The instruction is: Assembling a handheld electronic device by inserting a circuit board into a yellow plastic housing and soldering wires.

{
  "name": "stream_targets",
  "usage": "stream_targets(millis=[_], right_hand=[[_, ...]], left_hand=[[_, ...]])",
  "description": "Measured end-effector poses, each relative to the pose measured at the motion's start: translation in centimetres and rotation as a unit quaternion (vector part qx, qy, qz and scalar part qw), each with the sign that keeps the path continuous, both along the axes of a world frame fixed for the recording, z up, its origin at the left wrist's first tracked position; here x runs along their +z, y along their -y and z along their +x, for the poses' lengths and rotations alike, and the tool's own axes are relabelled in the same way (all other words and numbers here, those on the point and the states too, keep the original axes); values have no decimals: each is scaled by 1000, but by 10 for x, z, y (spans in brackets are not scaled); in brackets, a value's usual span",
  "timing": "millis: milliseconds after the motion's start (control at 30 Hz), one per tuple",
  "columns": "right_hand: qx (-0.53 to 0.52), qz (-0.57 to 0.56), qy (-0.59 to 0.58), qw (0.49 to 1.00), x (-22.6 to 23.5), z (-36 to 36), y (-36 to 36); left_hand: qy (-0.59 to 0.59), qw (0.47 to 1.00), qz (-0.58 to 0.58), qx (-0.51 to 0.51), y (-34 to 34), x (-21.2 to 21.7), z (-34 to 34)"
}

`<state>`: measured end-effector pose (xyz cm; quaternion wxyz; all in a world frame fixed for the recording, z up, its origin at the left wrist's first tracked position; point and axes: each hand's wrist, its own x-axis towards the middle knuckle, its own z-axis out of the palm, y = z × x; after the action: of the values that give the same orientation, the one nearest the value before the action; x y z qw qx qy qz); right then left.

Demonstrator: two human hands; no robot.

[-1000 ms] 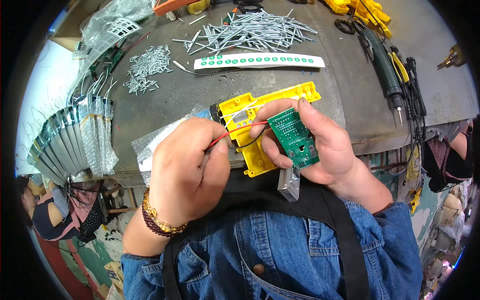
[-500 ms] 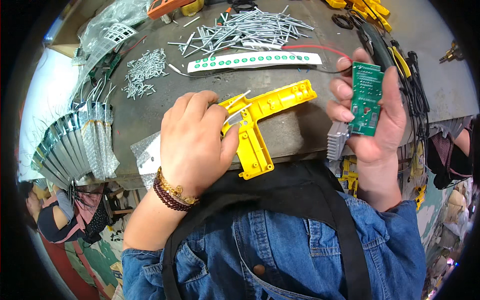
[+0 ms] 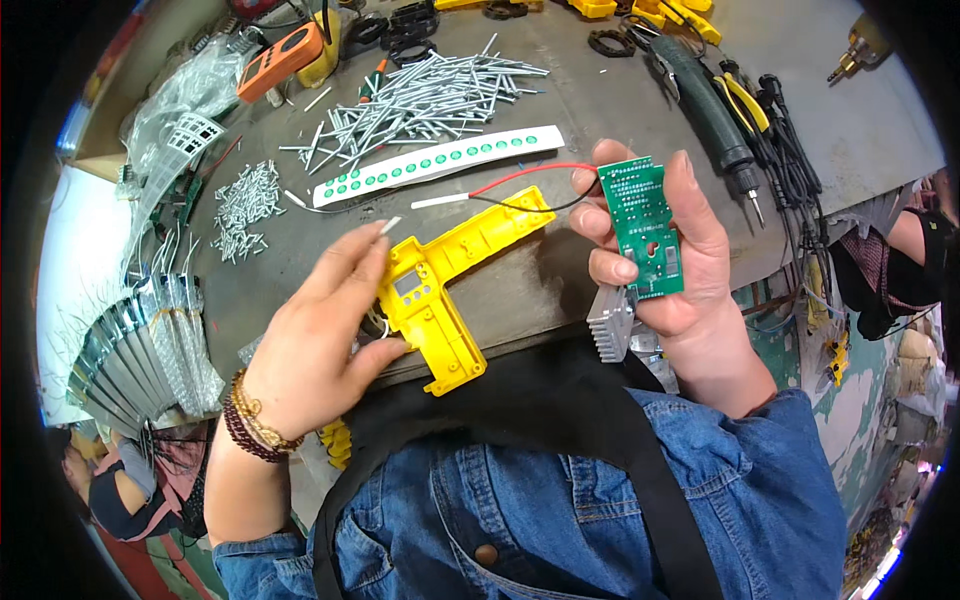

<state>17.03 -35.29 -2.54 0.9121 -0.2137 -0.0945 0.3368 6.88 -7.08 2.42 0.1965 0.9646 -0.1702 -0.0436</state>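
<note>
My left hand (image 3: 325, 305) curls round the left edge of a T-shaped yellow plastic housing half (image 3: 445, 335), its open inner side facing up. A small window and round holes show near the fingers. One white-tipped wire (image 3: 391, 226) sticks out by my fingertips, and white wire loops between thumb and housing; the palm hides the rest. Held upright in my right hand (image 3: 690, 250) is a green circuit board (image 3: 645, 225), gripped between thumb and fingers. A finned metal heat sink (image 3: 612, 322) hangs below it. Red (image 3: 530, 176) and black wires run left from the board to a white sleeve (image 3: 440, 202).
Beyond the housing lie a strip of green round stickers (image 3: 440, 165), long screws (image 3: 430, 105) and short screws (image 3: 248, 210). An electric screwdriver (image 3: 705, 110) and yellow-handled pliers (image 3: 745, 103) are at right. Wired panels (image 3: 150, 340) stand at left; an orange meter (image 3: 280, 65) is far left.
The view has shifted, so the table things sit further left. White wires that lay over the housing's window are off it, beside my left hand. The board stays in my right hand.
</note>
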Motion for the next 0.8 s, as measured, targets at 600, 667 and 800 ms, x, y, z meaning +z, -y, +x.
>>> stream_targets(millis=[600,667,800], right_hand=[[191,147,476,846,41,-7,-46],[167,95,478,857,58,-19,-46],[134,-73,407,900,92,-50,-52]], left_hand=[[457,880,79,105,-15,6,-59],[468,873,80,115,-11,12,-61],[564,817,47,108,-16,8,-44]])
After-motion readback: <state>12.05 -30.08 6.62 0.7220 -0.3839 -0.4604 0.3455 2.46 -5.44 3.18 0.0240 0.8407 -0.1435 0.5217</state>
